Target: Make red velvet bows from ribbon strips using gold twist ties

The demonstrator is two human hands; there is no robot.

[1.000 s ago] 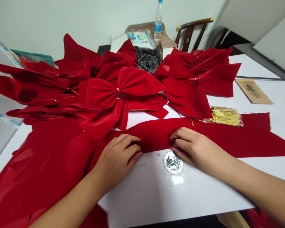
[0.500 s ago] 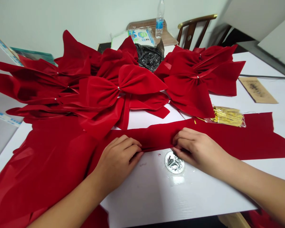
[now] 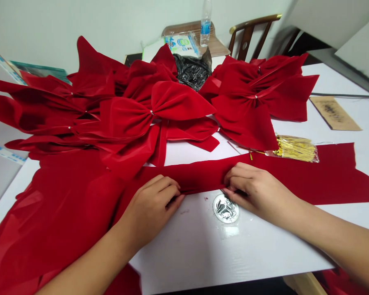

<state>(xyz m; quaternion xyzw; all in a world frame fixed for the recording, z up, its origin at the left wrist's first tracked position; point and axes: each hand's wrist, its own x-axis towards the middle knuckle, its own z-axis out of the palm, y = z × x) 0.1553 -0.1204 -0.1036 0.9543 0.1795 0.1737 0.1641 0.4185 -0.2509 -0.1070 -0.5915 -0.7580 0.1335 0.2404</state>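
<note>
A long strip of red velvet cloth (image 3: pixel 203 176) lies across the white table, its near edge folded between my hands. My left hand (image 3: pixel 155 205) pinches that edge at the left. Farther right, my right hand (image 3: pixel 252 188) grips the same edge with bent fingers. Just below the cloth, beside my right fingertips, is a round silvery disc (image 3: pixel 226 208) on the tabletop. Several red bows (image 3: pixel 152 112) with pinched centres are piled beyond the strip. A clear packet of gold twist ties (image 3: pixel 297 148) rests on the cloth's right part.
More red fabric (image 3: pixel 64 205) covers the table's left side. At the back are a black plastic bag (image 3: pixel 193 71), a water bottle (image 3: pixel 205 28) and a wooden chair (image 3: pixel 249 35). A brown paper piece (image 3: pixel 335 113) lies at the right of the white table (image 3: pixel 233 258).
The view has shifted slightly. Both hands keep their hold on the cloth's near edge, and the folded section between them looks a little smoother.
</note>
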